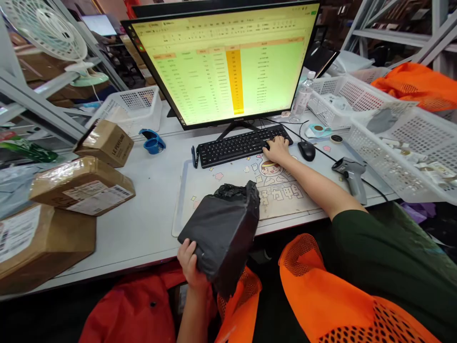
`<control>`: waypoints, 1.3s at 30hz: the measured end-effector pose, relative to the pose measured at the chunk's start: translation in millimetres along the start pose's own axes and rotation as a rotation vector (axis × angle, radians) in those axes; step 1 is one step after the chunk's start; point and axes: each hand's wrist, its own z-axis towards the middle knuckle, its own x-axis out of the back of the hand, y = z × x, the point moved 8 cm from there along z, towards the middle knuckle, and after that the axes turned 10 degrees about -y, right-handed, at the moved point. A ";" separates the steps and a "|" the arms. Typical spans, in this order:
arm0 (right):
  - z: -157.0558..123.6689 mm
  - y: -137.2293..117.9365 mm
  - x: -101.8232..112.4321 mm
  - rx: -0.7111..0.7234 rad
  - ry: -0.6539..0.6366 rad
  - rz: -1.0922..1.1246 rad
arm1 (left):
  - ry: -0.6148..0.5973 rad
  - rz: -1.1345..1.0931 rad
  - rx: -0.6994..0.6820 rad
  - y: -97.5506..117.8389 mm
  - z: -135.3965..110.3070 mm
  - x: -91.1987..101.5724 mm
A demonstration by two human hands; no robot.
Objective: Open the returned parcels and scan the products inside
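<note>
My left hand (pixel 191 259) grips the lower left corner of a black plastic-wrapped parcel (pixel 221 228), tilted over the front edge of the desk. Its top end is crumpled, and some of my fingers are hidden beneath it. Farther forward, my right hand (pixel 277 148) rests with its fingers on the right end of a black keyboard (pixel 232 151). Just right of that hand, apart from it, lies a black mouse (pixel 306 150). Behind the keyboard a monitor (pixel 200 76) displays a spreadsheet with one orange column.
Taped cardboard boxes (pixel 82 186) stand at the left, near a blue tape dispenser (pixel 153 142). To the right are a grey barcode scanner (pixel 352 176), a water bottle (pixel 303 97) and white plastic baskets (pixel 396 162). A printed desk mat (pixel 210 176) lies under the keyboard.
</note>
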 end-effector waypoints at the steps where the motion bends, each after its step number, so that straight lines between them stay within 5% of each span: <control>1: 0.3 0.3 2.8 -0.002 -0.003 -0.004 | 0.047 0.021 -0.051 11.3 1.8 2.6; 4: -20.0 15.8 15.5 0.001 0.004 0.005 | 0.000 0.107 -0.116 49.0 12.7 -4.5; 10: -153.2 95.2 22.6 -0.012 -0.035 -0.098 | -0.543 0.090 -0.064 92.1 40.9 -13.8; 14: -208.9 131.6 13.5 -0.113 -0.011 -0.140 | -0.453 -0.027 0.017 75.4 88.8 13.3; 17: -219.7 134.7 11.8 -0.074 0.060 -0.009 | -0.519 -0.139 0.121 57.0 118.1 1.3; 22: -262.9 108.3 45.8 0.103 0.184 0.243 | -0.575 -0.177 0.157 61.3 132.0 -18.2; 29: -346.9 -4.5 71.3 0.628 -0.034 0.282 | -0.412 0.083 0.143 100.8 131.8 -26.0; 33: -350.1 -24.0 65.8 0.654 -0.005 0.107 | -0.410 0.085 0.070 132.9 130.5 -45.9; 39: -333.3 -12.3 54.2 0.561 0.102 -0.019 | -0.432 -0.048 0.016 149.2 132.4 -58.6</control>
